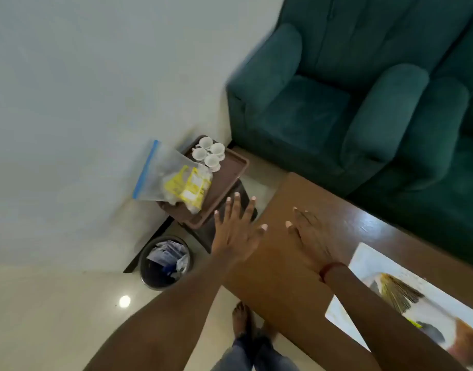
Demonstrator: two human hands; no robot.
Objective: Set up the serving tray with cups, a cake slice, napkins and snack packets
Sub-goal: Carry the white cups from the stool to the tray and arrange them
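Note:
A brown serving tray (pixel 224 180) rests on a small dark stand by the wall. Several white cups (pixel 209 153) stand at its far end. A clear zip bag (pixel 167 178) with a blue seal, holding yellow snack packets (pixel 188 187), lies over its left side. My left hand (pixel 236 231) reaches toward the tray's near edge, fingers spread, holding nothing. My right hand (pixel 309 234) hovers flat over the brown coffee table (pixel 296 277), also empty. I see no cake slice or napkins.
A dark waste bin (pixel 165 262) with paper in it stands on the floor below the stand. A green sofa (pixel 363 89) fills the upper right. A white printed mat (pixel 406 295) lies on the coffee table's right part. My feet (pixel 243 319) show below.

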